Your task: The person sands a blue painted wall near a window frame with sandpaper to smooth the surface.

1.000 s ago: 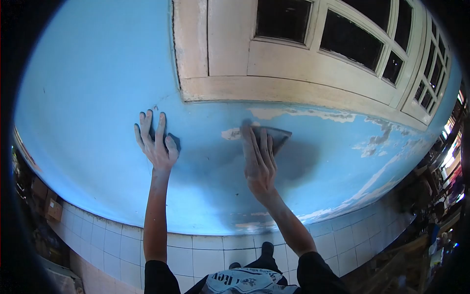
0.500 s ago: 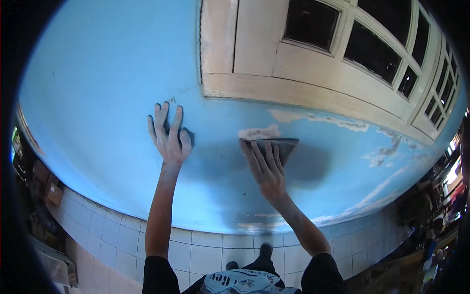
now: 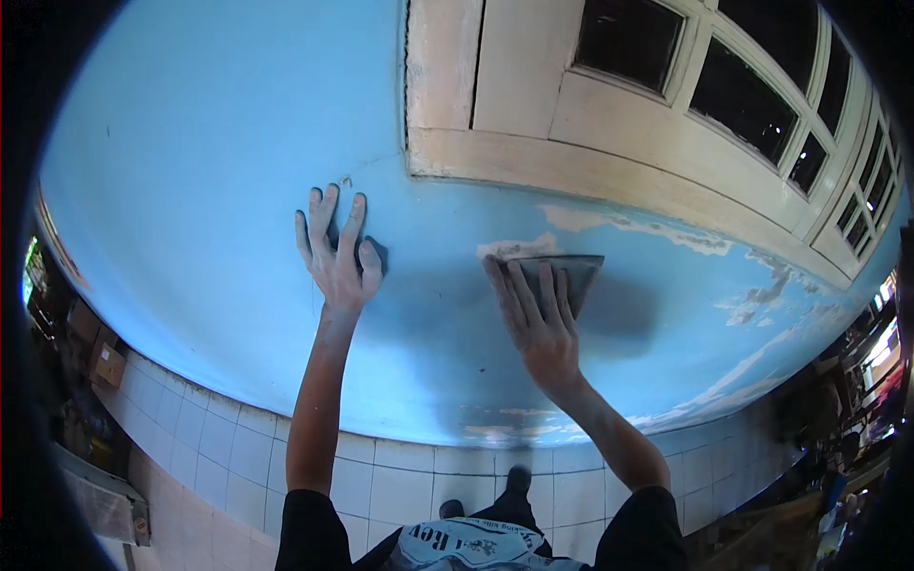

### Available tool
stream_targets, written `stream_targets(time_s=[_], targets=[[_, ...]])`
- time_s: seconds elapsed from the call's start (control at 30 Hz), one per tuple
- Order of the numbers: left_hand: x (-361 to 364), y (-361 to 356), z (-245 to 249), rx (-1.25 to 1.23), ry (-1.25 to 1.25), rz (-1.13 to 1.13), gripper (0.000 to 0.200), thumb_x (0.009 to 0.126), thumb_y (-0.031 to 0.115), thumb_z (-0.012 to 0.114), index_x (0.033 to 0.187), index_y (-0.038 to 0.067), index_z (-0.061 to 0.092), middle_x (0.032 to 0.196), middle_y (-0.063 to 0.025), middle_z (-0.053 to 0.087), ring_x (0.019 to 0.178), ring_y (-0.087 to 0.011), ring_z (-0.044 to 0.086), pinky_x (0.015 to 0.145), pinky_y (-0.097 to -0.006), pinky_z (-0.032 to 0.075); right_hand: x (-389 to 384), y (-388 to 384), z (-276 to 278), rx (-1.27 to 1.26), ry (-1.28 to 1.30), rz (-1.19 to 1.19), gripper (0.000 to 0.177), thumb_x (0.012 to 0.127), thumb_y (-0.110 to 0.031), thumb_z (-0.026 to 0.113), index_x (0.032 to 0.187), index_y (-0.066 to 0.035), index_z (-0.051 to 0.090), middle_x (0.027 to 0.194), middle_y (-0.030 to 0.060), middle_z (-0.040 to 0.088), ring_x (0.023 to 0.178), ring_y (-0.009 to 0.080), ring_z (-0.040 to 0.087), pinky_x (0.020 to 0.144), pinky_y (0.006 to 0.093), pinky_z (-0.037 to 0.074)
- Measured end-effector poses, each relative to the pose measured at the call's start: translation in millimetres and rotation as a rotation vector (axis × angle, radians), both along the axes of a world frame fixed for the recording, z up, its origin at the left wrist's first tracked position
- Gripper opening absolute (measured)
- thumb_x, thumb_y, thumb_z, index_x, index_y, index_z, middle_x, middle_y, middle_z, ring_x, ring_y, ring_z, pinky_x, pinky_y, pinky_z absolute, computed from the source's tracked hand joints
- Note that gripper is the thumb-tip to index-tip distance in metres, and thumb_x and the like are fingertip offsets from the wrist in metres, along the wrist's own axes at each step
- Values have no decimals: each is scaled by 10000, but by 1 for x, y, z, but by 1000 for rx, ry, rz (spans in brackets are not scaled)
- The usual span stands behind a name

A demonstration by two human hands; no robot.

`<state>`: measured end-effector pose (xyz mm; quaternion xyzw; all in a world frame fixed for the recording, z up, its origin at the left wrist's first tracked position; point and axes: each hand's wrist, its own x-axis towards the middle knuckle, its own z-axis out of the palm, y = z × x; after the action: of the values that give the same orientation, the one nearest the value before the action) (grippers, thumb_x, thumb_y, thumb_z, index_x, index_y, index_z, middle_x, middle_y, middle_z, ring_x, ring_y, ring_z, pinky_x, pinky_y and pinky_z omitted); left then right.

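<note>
My left hand point(image 3: 338, 262) rests on the blue wall point(image 3: 228, 219) with its fingers spread and nothing in it, just below a small chip in the paint. Under my right hand point(image 3: 543, 319) a dark grey sheet point(image 3: 576, 276) lies pressed against the wall, its corner sticking out past the fingers. A bare whitish patch point(image 3: 519, 247) shows at the sheet's upper left edge. Grey dust coats the fingers of both hands.
Above and to the right is a cream window frame point(image 3: 552, 157) with dark panes. Peeled patches point(image 3: 657, 228) run below it. White floor tiles point(image 3: 400, 481) line the wall's foot. A cardboard box point(image 3: 109, 365) is at the left.
My right hand and the sheet have shifted slightly right and up in the view. The wall and window also appear a little shifted, and my left hand stays near the same chip.
</note>
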<state>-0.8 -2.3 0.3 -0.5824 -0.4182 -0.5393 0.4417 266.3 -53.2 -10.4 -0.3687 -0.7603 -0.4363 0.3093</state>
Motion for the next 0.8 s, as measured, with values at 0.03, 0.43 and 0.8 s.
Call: stream_targets(time_s=[0.03, 0.43, 0.8], targets=[[2, 1, 0, 21, -20, -22, 426, 957, 286, 350, 1264, 107, 586, 1394, -164, 453, 1328, -366, 384, 1087, -569, 200, -5, 3, 3, 3, -2, -2, 564, 862, -177, 588, 1406, -133, 446, 1400, 107, 459, 1239, 379, 476, 1038, 504, 411], [4, -1, -2, -23, 11, -4, 440, 964, 283, 340, 1289, 68, 544, 1406, -202, 420, 1335, -401, 353, 1091, -580, 190, -15, -3, 3, -102, -70, -78, 541, 839, -164, 578, 1371, -120, 492, 1403, 115, 470, 1203, 407, 513, 1014, 503, 438], [2, -1, 1, -6, 26, -5, 439, 953, 257, 355, 1299, 57, 537, 1419, -202, 407, 1344, -399, 344, 1094, -569, 182, -16, -8, 9, -35, 26, -70, 551, 811, -135, 578, 1339, -6, 491, 1364, 201, 485, 1192, 433, 508, 994, 485, 455]])
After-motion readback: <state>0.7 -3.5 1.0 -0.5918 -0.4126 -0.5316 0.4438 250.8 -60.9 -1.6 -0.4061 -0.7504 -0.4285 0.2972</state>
